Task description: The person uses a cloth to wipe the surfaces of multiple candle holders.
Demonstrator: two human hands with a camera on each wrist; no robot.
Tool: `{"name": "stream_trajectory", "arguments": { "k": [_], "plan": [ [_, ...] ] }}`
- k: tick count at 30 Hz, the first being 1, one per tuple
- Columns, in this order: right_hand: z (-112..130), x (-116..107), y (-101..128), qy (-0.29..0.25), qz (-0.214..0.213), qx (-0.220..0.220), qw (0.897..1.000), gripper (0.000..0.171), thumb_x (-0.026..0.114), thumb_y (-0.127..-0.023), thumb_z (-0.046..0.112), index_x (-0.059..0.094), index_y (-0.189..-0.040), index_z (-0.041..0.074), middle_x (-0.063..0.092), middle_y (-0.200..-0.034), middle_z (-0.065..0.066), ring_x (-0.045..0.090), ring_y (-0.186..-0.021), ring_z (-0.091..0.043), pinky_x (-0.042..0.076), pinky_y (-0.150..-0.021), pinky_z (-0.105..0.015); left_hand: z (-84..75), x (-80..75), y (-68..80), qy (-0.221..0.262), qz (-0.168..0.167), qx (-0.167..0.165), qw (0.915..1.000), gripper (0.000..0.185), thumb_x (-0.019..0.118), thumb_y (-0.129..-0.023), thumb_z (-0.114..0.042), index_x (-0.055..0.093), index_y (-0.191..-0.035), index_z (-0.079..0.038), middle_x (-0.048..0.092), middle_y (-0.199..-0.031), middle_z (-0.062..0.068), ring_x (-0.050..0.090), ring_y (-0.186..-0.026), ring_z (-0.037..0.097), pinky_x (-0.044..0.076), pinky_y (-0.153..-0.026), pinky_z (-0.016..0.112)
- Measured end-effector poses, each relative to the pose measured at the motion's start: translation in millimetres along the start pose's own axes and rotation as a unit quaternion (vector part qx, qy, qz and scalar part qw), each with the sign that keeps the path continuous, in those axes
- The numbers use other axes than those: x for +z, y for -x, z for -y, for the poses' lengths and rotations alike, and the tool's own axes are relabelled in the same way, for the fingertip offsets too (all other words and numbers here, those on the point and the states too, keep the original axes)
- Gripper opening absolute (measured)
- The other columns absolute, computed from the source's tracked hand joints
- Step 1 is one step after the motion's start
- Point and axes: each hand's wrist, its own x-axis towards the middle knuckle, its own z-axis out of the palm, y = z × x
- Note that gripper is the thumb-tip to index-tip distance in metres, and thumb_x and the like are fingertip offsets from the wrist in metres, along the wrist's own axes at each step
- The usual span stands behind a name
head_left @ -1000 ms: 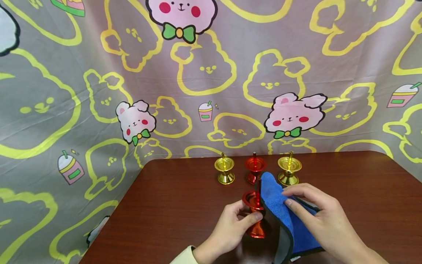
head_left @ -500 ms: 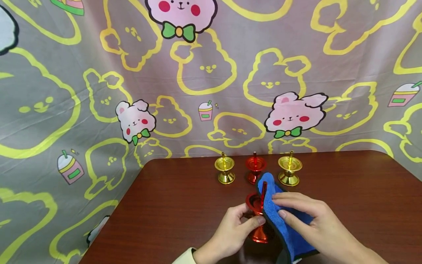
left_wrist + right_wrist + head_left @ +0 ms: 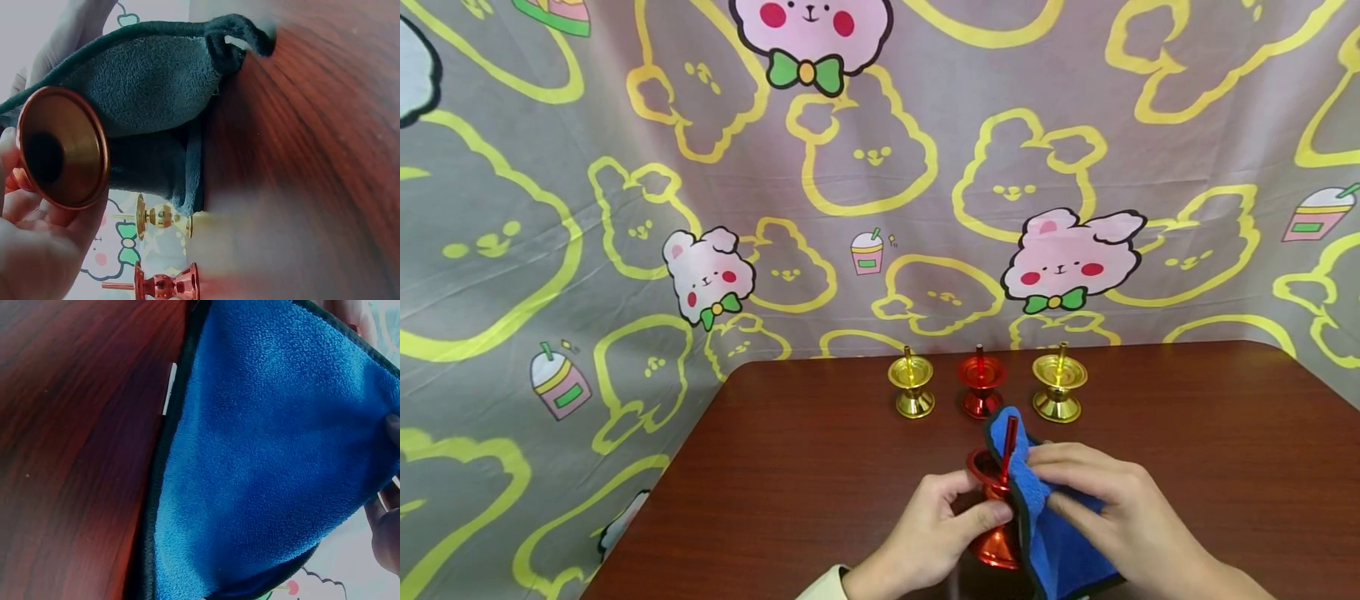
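Note:
My left hand (image 3: pixel 928 533) grips a shiny red candle holder (image 3: pixel 997 550) by its waist, tilted a little, its thin post pointing up. The holder's hollow underside (image 3: pixel 78 144) faces the left wrist camera, raised off the table. A blue microfibre cloth (image 3: pixel 1063 550) with a dark border lies against the right side of the dish and post. My right hand (image 3: pixel 1123 508) pinches this cloth between thumb and fingers. In the right wrist view the cloth (image 3: pixel 269 444) fills most of the frame, and only fingertips (image 3: pixel 386 540) show at its right edge.
Behind the hands stand a gold candle holder (image 3: pixel 914 404), a red one (image 3: pixel 982 405) and another gold one (image 3: pixel 1057 406) in a row. They are on a dark brown wooden table (image 3: pixel 790 467). A cartoon-print curtain (image 3: pixel 835 325) hangs along its back and left.
The held candle holder has shifted slightly right and nearer the body. My right hand has moved the cloth down and left, bunching it closer against the dish and post.

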Motion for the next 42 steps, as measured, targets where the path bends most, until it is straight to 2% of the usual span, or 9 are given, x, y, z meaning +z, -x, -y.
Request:
{"name": "stream_trajectory", "arguments": {
  "k": [3,9,17,19,24,27,31,34,42],
  "plan": [
    [0,0,0,0.022,-0.008,-0.014,1.0,0.035,0.054,-0.102,0.038,0.074,-0.113,0.01,0.07,-0.114,0.001,0.06,-0.116,-0.007,0.044,-0.096,-0.015,-0.7,0.7,-0.1,0.0,0.0,-0.004,1.0,0.019,0.066,-0.097,-0.006,0.071,-0.111,0.006,0.074,-0.1,0.013,0.066,-0.086,0.003,0.056,-0.076,0.025],
    [-4,5,2,0.025,-0.027,-0.073,0.997,0.034,0.055,-0.104,0.031,0.074,-0.11,0.004,0.07,-0.111,-0.006,0.059,-0.116,-0.01,0.041,-0.1,-0.016,-2.0,2.8,-2.4,-0.105,-0.035,0.025,0.9935,0.014,0.075,-0.092,-0.016,0.077,-0.1,-0.005,0.075,-0.091,-0.001,0.064,-0.081,-0.002,0.056,-0.072,0.022],
    [-2,8,-1,0.056,-0.012,-0.058,0.997,0.038,0.052,-0.105,0.036,0.075,-0.109,0.006,0.069,-0.109,-0.003,0.06,-0.106,-0.009,0.045,-0.094,-0.014,3.0,11.4,-4.8,-0.319,-0.119,0.115,0.9333,0.029,0.084,-0.08,-0.013,0.06,-0.065,-0.014,0.047,-0.061,-0.012,0.04,-0.061,-0.01,0.035,-0.054,0.006],
    [-3,7,-1,0.062,-0.011,-0.053,0.997,0.039,0.051,-0.105,0.037,0.075,-0.109,0.006,0.069,-0.108,-0.002,0.061,-0.105,-0.008,0.046,-0.093,-0.014,4.5,11.7,-5.4,-0.332,-0.12,0.114,0.9287,0.022,0.084,-0.081,-0.016,0.065,-0.07,-0.016,0.053,-0.064,-0.014,0.044,-0.062,-0.012,0.037,-0.055,0.006],
    [-7,1,1,0.029,-0.014,-0.03,0.999,0.034,0.056,-0.103,0.032,0.074,-0.111,0.005,0.07,-0.109,-0.003,0.062,-0.108,-0.006,0.047,-0.092,-0.015,6.3,5.1,-8.6,-0.179,-0.071,0.028,0.9809,0.014,0.079,-0.088,-0.019,0.073,-0.096,-0.01,0.07,-0.085,-0.007,0.059,-0.072,-0.005,0.051,-0.064,0.016],
    [-6,-7,0,-0.007,-0.013,0.006,1.0,0.02,0.068,-0.095,0.005,0.074,-0.113,0.005,0.071,-0.112,-0.004,0.063,-0.11,-0.006,0.048,-0.091,-0.016,6.9,-1.9,-9.4,-0.069,-0.034,-0.018,0.9969,0.017,0.072,-0.095,-0.016,0.07,-0.103,-0.001,0.07,-0.09,-0.001,0.061,-0.076,0.0,0.053,-0.069,0.02],
    [-1,-18,-1,-0.035,-0.004,0.085,0.996,0.047,0.072,-0.078,-0.02,0.074,-0.116,0.008,0.072,-0.114,-0.003,0.065,-0.109,-0.008,0.049,-0.088,-0.016,7.9,-6.0,-6.9,0.0,0.011,-0.028,0.9995,0.033,0.065,-0.1,-0.025,0.067,-0.109,0.007,0.068,-0.094,0.001,0.061,-0.083,0.002,0.051,-0.075,0.021],
    [1,-22,-1,-0.051,0.006,0.134,0.99,0.041,0.07,-0.084,-0.015,0.074,-0.118,0.009,0.072,-0.115,-0.004,0.066,-0.108,-0.01,0.05,-0.087,-0.018,6.9,-3.8,-4.2,0.042,0.034,-0.038,0.9978,0.047,0.062,-0.101,-0.035,0.065,-0.109,0.011,0.066,-0.093,-0.001,0.059,-0.083,0.002,0.05,-0.077,0.02],
    [-2,-20,2,-0.093,0.028,0.144,0.985,0.038,0.067,-0.088,-0.012,0.072,-0.121,0.007,0.071,-0.117,-0.006,0.065,-0.11,-0.012,0.051,-0.088,-0.02,2.0,6.7,-0.2,0.2,0.08,-0.126,0.9684,0.057,0.052,-0.106,-0.028,0.047,-0.128,0.024,0.067,-0.109,0.014,0.065,-0.093,0.005,0.053,-0.085,0.025]
  ]
}}
